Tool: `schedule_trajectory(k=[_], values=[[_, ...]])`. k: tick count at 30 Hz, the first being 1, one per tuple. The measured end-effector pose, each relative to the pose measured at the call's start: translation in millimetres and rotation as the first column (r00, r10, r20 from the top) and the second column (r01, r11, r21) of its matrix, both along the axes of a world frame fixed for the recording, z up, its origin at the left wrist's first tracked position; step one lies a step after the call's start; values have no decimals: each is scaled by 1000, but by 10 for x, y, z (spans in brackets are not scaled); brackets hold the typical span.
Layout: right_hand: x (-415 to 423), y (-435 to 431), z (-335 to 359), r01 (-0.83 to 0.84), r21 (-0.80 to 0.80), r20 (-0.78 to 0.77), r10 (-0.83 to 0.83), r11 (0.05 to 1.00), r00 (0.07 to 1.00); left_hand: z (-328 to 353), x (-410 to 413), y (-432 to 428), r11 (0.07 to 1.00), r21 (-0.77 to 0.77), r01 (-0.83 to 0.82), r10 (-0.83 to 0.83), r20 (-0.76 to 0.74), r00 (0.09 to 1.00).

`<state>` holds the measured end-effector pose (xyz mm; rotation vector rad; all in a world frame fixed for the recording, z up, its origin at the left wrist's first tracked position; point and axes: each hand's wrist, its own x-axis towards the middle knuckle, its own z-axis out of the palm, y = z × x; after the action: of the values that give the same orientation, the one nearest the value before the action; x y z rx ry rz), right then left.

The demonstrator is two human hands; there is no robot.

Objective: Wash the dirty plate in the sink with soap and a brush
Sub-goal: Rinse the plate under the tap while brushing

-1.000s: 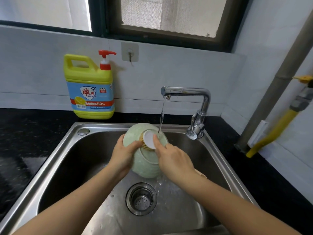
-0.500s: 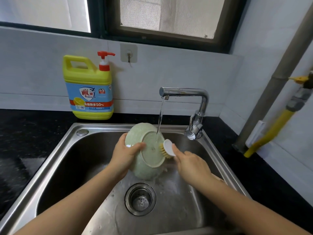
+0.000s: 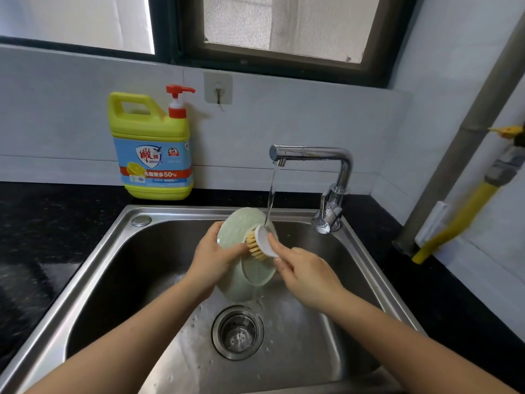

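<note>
A pale green plate (image 3: 244,277) stands almost on edge over the steel sink (image 3: 119,251), under the running water. My left hand (image 3: 211,255) grips its left rim, thumb across the face. My right hand (image 3: 305,268) holds a round white brush (image 3: 262,241) with tan bristles, and the bristles press on the plate's upper face right beside my left thumb. Water from the tap (image 3: 312,155) lands by the brush head and runs off the plate's lower edge.
A yellow dish soap jug (image 3: 152,149) with a red pump stands on the black counter (image 3: 42,220) behind the sink's left corner. The drain strainer (image 3: 238,332) lies below the plate. A grey pipe and yellow hose (image 3: 454,226) run down at the right.
The brush went from the plate's middle out to its right edge, then back up onto the upper face. The plate turned from its underside showing to its hollow face tilted right.
</note>
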<state>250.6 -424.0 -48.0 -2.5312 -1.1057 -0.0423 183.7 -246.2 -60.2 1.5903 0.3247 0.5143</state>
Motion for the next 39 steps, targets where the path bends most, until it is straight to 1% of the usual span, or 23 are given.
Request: schedule_trajectory(k=[2, 3, 5, 8, 10, 11, 13, 14, 16, 18, 22, 24, 26, 29, 31, 32, 34, 35, 36, 37, 38, 39], values=[[64, -75, -30, 35, 169, -190, -2, 985, 982, 4, -3, -19, 995, 97, 26, -25, -2, 1000], [83, -101, -41, 77, 273, -289, 5, 959, 957, 11, -7, -33, 989, 142, 42, -42, -1, 999], [81, -127, -32, 182, 385, -443, 8, 905, 897, 20, -11, -40, 971, 232, 54, -56, 5, 998], [85, -150, 10, 355, 425, -584, -47, 832, 810, 24, -15, -14, 903, 426, 55, -57, -10, 998], [132, -167, 20, 476, 401, -704, -69, 783, 707, 25, -31, -3, 818, 568, 92, -77, -51, 996], [152, -170, 32, 534, 382, -772, -57, 754, 633, 22, -36, 0, 756, 643, 124, -95, -80, 992], [197, -161, 41, 606, 336, -864, -20, 721, 502, 9, -49, -7, 586, 794, 166, -121, -116, 986], [211, -147, 39, 622, 316, -888, -8, 717, 461, -2, -54, -10, 488, 860, 149, -133, -95, 986], [220, -108, 21, 649, 300, -917, 23, 699, 398, -36, -37, -22, 267, 962, 61, -187, -11, 982], [232, -70, -11, 669, 300, -935, 70, 680, 348, -66, -11, -40, 103, 995, -10, -235, 34, 971], [255, -31, -66, 687, 293, -948, 109, 665, 299, -108, 23, -5, -115, 989, -96, -358, 49, 933], [262, -6, -84, 686, 278, -954, 111, 672, 278, -97, 4, 81, -220, 969, -113, -413, 13, 910], [265, 42, -101, 682, 287, -951, 111, 673, 290, -101, -27, 168, -261, 960, -96, -445, -31, 895], [236, 132, -112, 671, 337, -924, 96, 661, 369, -127, -53, 262, -225, 968, -108, -449, -5, 894], [217, 165, -135, 665, 377, -898, 77, 645, 434, -178, -61, 362, -163, 983, -82, -395, 12, 919], [210, 169, -148, 662, 395, -883, 65, 637, 464, -192, -66, 416, -138, 989, -54, -334, 5, 942], [203, 171, -166, 654, 421, -860, 46, 628, 509, -182, -113, 494, -74, 994, 75, -163, -86, 983], [197, 173, -163, 646, 429, -849, 38, 631, 527, -167, -152, 506, 13, 990, 138, -93, -136, 986], [185, 176, -146, 635, 439, -838, 34, 635, 545, -151, -192, 494, 162, 962, 220, -39, -217, 975], [178, 181, -130, 622, 450, -824, 30, 641, 566, -120, -222, 445, 349, 898, 268, -23, -278, 960], [166, 187, -108, 606, 461, -808, 25, 648, 588, -87, -232, 387, 540, 800, 259, -26, -292, 956], [160, 192, -93, 590, 470, -791, 16, 656, 612, -80, -215, 337, 705, 686, 181, 3, -258, 966]])
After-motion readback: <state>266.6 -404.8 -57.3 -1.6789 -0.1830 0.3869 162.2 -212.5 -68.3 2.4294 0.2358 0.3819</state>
